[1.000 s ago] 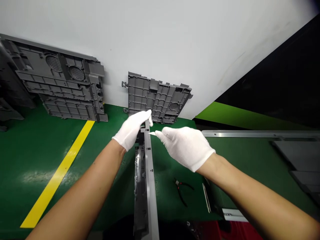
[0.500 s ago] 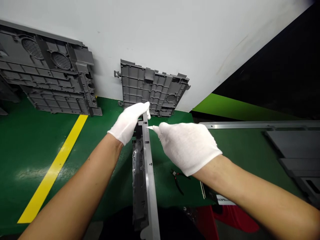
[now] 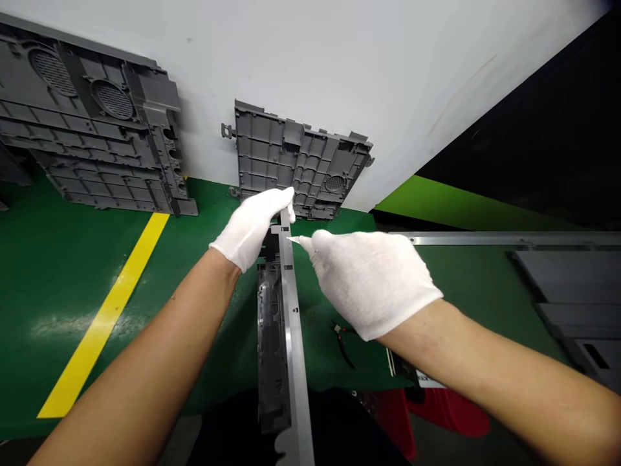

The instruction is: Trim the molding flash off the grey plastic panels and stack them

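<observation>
My left hand [image 3: 256, 224], in a white glove, is closed around the far end of a grey plastic panel [image 3: 294, 310] that stands on its edge, narrow side up. Small dark slots and a hole mark this narrow edge, and ribbed parts show along its left side. My right hand [image 3: 371, 278], also gloved in white, grips a slim tool with a pointed, pale, blade-like tip [image 3: 295, 239]. The tip is at the panel's edge near the far slots; whether it touches cannot be made out. The tool's handle is hidden in the glove.
Ribbed grey panels [image 3: 301, 155] lean against the white wall [image 3: 315, 52], with larger ones [image 3: 116, 142] at left. Red-handled pliers [image 3: 343, 343] lie on the green table [image 3: 218, 362]. A metal rail [image 3: 485, 239] runs at right. Something red [image 3: 451, 411] sits below the table edge.
The view has shifted slightly, so the wall panels appear higher. Both hands keep their grip, and the pointed tip is still by the panel's far slots.
</observation>
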Tool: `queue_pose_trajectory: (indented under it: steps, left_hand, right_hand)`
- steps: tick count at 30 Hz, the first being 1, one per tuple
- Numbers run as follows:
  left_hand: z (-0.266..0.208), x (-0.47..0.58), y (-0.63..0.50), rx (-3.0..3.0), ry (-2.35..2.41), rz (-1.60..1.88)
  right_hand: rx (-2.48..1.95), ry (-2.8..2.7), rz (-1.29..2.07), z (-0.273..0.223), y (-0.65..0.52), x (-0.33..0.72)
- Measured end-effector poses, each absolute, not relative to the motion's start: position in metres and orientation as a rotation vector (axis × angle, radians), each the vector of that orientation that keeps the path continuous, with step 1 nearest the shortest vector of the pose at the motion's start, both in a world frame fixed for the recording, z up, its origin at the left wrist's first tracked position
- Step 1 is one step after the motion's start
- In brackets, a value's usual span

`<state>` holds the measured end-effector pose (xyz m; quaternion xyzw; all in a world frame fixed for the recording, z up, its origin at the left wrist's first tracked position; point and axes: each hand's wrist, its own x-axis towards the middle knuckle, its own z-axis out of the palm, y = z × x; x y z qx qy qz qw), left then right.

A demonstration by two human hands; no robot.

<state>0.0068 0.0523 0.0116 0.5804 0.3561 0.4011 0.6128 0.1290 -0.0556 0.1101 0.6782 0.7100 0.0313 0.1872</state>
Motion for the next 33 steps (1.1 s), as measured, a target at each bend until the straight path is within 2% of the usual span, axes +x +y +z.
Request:
queue_pose_trajectory:
  steps: [33]
  left_hand:
    - [0.0175,0.0068,0.0512,1.382,0.883,0.935]
  right_hand:
    - [1.897,1.926,0.054,0.1116,-0.0649,0.1269]
